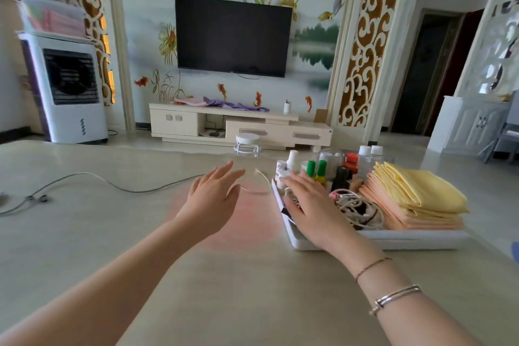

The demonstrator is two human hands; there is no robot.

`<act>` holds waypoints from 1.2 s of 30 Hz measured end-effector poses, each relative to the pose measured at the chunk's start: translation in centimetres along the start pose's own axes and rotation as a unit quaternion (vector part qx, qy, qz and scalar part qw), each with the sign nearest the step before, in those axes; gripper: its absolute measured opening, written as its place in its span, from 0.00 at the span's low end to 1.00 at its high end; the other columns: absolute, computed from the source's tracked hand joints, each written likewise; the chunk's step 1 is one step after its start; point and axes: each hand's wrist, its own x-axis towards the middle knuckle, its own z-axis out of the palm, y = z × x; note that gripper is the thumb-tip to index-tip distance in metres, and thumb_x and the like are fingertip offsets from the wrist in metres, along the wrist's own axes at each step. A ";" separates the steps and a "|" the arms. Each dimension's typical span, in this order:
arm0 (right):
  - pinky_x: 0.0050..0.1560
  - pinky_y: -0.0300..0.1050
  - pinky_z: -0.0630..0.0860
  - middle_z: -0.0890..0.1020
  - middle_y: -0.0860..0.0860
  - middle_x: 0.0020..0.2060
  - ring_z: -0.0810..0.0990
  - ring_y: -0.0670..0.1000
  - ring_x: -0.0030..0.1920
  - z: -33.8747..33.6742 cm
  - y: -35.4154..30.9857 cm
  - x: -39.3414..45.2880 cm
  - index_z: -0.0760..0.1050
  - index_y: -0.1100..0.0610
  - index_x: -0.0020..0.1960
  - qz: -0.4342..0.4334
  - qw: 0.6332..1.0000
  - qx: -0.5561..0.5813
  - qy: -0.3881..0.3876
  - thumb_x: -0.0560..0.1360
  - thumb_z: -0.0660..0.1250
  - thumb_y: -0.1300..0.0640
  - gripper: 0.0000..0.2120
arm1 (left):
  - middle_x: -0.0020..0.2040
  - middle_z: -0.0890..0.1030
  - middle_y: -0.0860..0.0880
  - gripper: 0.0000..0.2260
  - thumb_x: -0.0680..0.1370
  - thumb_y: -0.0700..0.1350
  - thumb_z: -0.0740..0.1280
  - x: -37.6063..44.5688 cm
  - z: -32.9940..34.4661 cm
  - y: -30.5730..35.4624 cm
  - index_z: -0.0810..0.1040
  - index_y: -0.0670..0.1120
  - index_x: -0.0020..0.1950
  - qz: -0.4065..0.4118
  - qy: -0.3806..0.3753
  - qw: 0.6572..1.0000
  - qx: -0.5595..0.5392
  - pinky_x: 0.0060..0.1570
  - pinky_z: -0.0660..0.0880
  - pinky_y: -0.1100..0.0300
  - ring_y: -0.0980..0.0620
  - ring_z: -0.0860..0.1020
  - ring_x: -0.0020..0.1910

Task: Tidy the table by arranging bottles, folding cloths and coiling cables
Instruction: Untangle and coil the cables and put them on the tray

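The table (pixel 252 275) carried a white tray (pixel 407 239) near its right edge. Bottles (pixel 321 170) stood grouped at the tray's far end, folded cloths (pixel 415 194) were stacked along its right side, and a bundle of coiled cables (pixel 356 206) lay between them. One loose cable (pixel 120 187) remained outside the tray, trailing from the table's left edge across the middle toward the tray's near-left corner.

The left hand (pixel 213 199) hung over the table's centre with fingers straight and spread, holding nothing; the cable's pale end appeared just beyond its fingertips. The right hand (pixel 311 205) lay flat over the left end of the tray, fingers extended, beside the small bottles and the coiled bundle. Whether it pressed on anything beneath could not be determined.

Assessment of the loose cable: thin, light and limp, with no stiffness to hold a shape. It would likely slide easily on the smooth tabletop and spring out of a loop unless pinched. The best hold appeared to be the free end near the left hand, gathering loops toward it. A small plug or fitting showed near the left edge and could snag while dragged. The bottles looked light and easily toppled.
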 end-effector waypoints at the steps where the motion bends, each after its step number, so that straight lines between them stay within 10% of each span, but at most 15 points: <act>1: 0.74 0.41 0.44 0.57 0.49 0.77 0.47 0.48 0.77 0.7 -1.6 0.7 0.58 0.50 0.76 -0.018 1.000 0.002 -0.012 0.83 0.52 0.52 0.22 | 0.77 0.58 0.55 0.18 0.82 0.46 0.55 -1.0 -1.3 -1.8 0.66 0.56 0.72 -0.022 0.011 1.000 0.001 0.73 0.54 0.51 0.49 0.60 0.74; 11: 0.68 0.42 0.61 0.72 0.51 0.68 0.67 0.52 0.69 11.8 -16.6 9.5 0.69 0.54 0.69 -0.070 0.993 0.041 -0.084 0.79 0.59 0.58 0.18 | 0.50 0.80 0.47 0.10 0.78 0.42 0.61 -7.3 -10.1 -17.8 0.79 0.50 0.53 -0.253 0.071 0.964 -0.046 0.45 0.73 0.60 0.47 0.77 0.46; 22: 0.69 0.48 0.64 0.70 0.57 0.69 0.67 0.58 0.70 21.3 -25.7 19.4 0.61 0.57 0.74 -0.053 0.986 0.096 -0.126 0.78 0.62 0.55 0.26 | 0.63 0.74 0.45 0.18 0.73 0.35 0.58 -10.0 -13.7 -26.6 0.77 0.46 0.60 -0.412 0.173 0.889 -0.095 0.57 0.73 0.54 0.44 0.73 0.60; 28: 0.45 0.43 0.72 0.81 0.52 0.44 0.78 0.56 0.49 21.7 -25.7 21.1 0.78 0.56 0.51 0.033 0.982 0.184 -0.032 0.77 0.63 0.57 0.07 | 0.64 0.72 0.44 0.20 0.73 0.34 0.58 -10.2 -14.0 -27.3 0.73 0.45 0.64 -0.413 0.203 0.883 -0.092 0.56 0.69 0.58 0.45 0.71 0.63; 36: 0.30 0.43 0.60 0.68 0.48 0.27 0.63 0.50 0.28 18.1 -23.4 17.6 0.79 0.53 0.41 0.001 0.920 0.392 -0.013 0.79 0.60 0.64 0.13 | 0.66 0.65 0.43 0.22 0.75 0.38 0.61 -10.5 -13.7 -26.8 0.68 0.50 0.69 -0.400 0.172 0.896 -0.080 0.55 0.72 0.56 0.41 0.73 0.59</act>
